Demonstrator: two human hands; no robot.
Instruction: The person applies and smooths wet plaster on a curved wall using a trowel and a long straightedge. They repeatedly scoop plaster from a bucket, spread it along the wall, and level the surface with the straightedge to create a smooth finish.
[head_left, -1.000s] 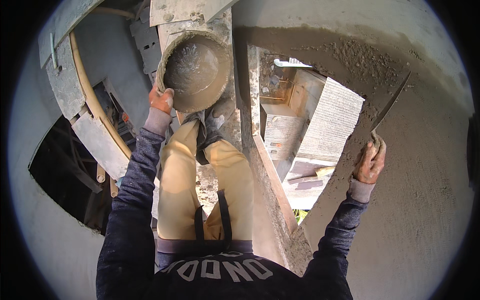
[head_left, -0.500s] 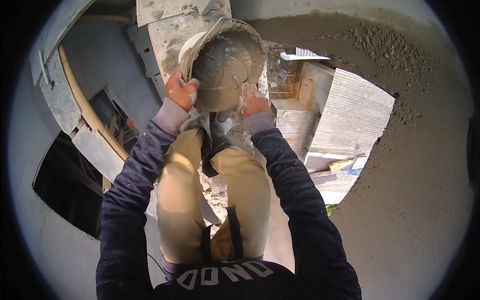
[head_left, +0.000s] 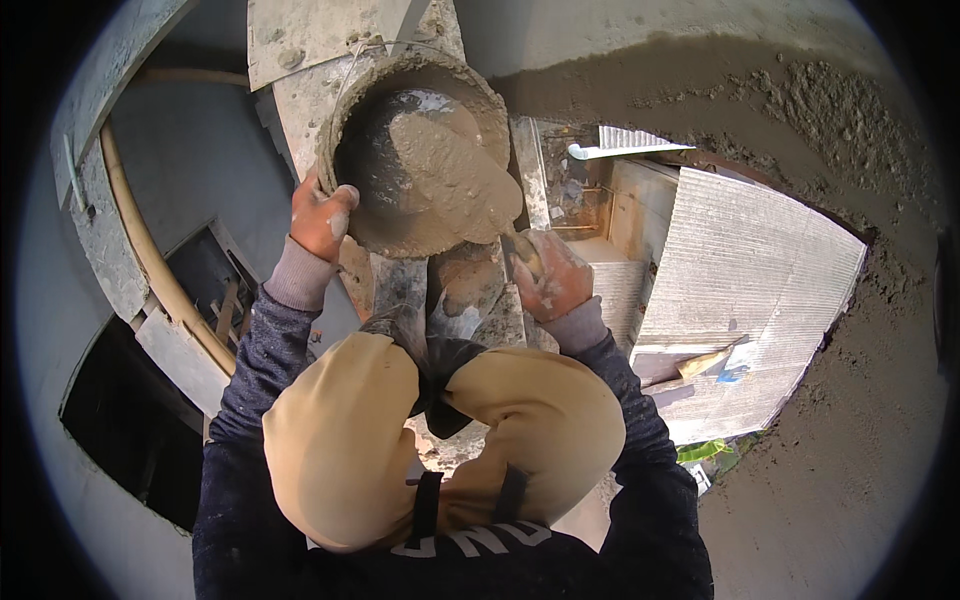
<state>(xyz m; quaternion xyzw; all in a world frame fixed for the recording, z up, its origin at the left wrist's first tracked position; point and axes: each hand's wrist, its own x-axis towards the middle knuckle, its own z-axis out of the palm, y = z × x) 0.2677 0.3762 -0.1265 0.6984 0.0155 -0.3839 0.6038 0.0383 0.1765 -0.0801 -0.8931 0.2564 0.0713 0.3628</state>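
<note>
My left hand (head_left: 320, 215) grips the near rim of a round, mortar-caked pan (head_left: 345, 150), which is tilted toward me above my knees. My right hand (head_left: 552, 277) sits at the pan's lower right edge, shut on the handle of a trowel. The trowel blade reaches into the pan and is hidden under a heap of wet grey mortar (head_left: 450, 175). Both hands are smeared with mortar. My tan trousers (head_left: 340, 440) fill the view below the hands.
A wall coated in fresh rough grey plaster (head_left: 850, 450) curves along the right and top. Far below lie a corrugated metal roof (head_left: 740, 270) and a window gap. At left are a dark opening (head_left: 120, 430), a curved tan pipe (head_left: 150, 270) and a mortar-spattered plank (head_left: 300, 40).
My right hand left the plastered wall at right and came in to the pan with the trowel. The pan has tipped toward me, and mortar is now heaped on the blade.
</note>
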